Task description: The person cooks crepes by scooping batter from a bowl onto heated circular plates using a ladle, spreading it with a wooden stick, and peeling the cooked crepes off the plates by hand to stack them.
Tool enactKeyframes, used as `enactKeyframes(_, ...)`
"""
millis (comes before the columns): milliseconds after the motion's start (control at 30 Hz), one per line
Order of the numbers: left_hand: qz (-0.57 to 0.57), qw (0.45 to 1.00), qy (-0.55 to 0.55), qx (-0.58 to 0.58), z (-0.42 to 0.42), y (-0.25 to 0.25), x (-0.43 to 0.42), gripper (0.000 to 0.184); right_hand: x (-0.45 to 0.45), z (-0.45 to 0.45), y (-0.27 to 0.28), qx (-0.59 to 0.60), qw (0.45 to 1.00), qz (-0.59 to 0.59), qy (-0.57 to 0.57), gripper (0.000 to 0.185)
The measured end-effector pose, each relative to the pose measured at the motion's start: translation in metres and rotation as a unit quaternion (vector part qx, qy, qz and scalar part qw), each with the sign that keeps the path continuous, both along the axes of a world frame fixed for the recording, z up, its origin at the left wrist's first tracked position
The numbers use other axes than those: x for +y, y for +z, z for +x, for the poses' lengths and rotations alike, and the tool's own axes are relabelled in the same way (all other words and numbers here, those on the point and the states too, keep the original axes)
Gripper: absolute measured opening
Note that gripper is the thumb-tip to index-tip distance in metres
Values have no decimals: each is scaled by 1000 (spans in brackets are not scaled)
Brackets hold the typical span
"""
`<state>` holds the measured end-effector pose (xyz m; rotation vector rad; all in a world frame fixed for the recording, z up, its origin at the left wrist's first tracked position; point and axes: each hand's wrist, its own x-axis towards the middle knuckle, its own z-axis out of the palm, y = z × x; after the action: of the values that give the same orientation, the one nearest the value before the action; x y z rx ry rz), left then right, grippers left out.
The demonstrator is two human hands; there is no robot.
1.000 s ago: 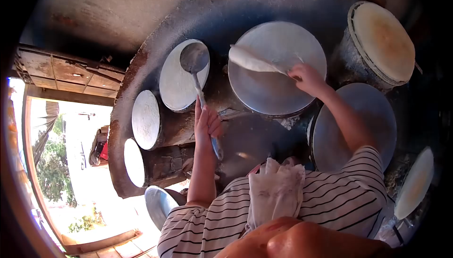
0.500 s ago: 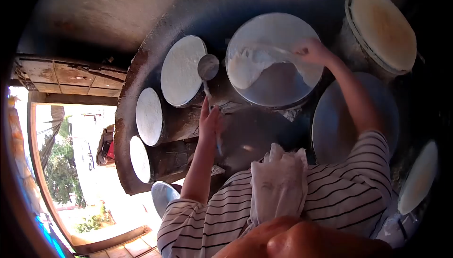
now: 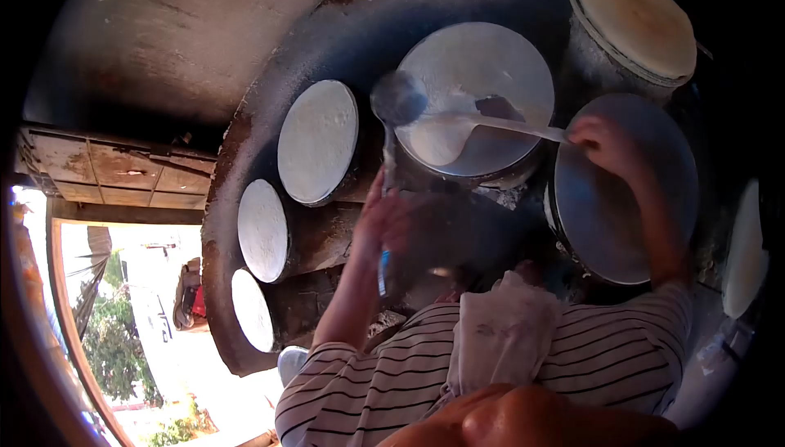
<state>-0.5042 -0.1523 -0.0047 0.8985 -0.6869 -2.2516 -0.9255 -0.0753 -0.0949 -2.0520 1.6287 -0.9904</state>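
Note:
My left hand (image 3: 380, 216) is closed around the handle of a metal ladle (image 3: 399, 97), whose round bowl overlaps the left edge of a large round griddle plate (image 3: 519, 58). A blue handle end (image 3: 383, 271) sticks out below that hand. My right hand (image 3: 603, 144) grips one end of a long, pale, flat stick (image 3: 519, 125), which reaches left across the plate. Wet white batter (image 3: 441, 143) covers the plate's left part and meets the stick's far end. A dark bare patch (image 3: 497, 107) shows beside the stick.
Three white-coated round plates (image 3: 319, 143) line the stove's left side. A dark round plate (image 3: 630, 193) lies under my right forearm. At upper right, a drum-like stand bears a browned flatbread (image 3: 642, 22). A pale cloth (image 3: 505, 328) hangs at my chest.
My right hand has moved right and down, drawing the stick toward the plate's right edge. My left hand and the ladle have shifted right, nearer the plate. The whole view has also shifted slightly.

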Motion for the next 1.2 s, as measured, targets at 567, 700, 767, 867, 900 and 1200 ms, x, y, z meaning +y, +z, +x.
enactKeyframes(567, 146, 899, -84, 403, 140, 17, -28, 26, -10, 386, -73, -641, 662, 99, -377, 39)
enactKeyframes(700, 70, 924, -85, 366, 138, 10, -27, 21, -44, 334, -88, -615, 667, 14, -422, 38)
enactKeyframes(767, 42, 949, -67, 304, 136, 6, -28, 24, -55, 318, -86, -632, 670, -3, -390, 36)
enactKeyframes(867, -6, 970, -84, 229, 135, 6, -42, 31, -3, 363, -82, -444, 802, 87, -389, 33)
enactKeyframes(900, -22, 969, -97, 225, 134, 3, -47, 32, 29, 378, -62, -463, 796, 142, -365, 33)
enactKeyframes(1200, -80, 970, -173, 148, 37, -3, -45, 38, 21, 233, -82, -410, 810, 76, -413, 33)
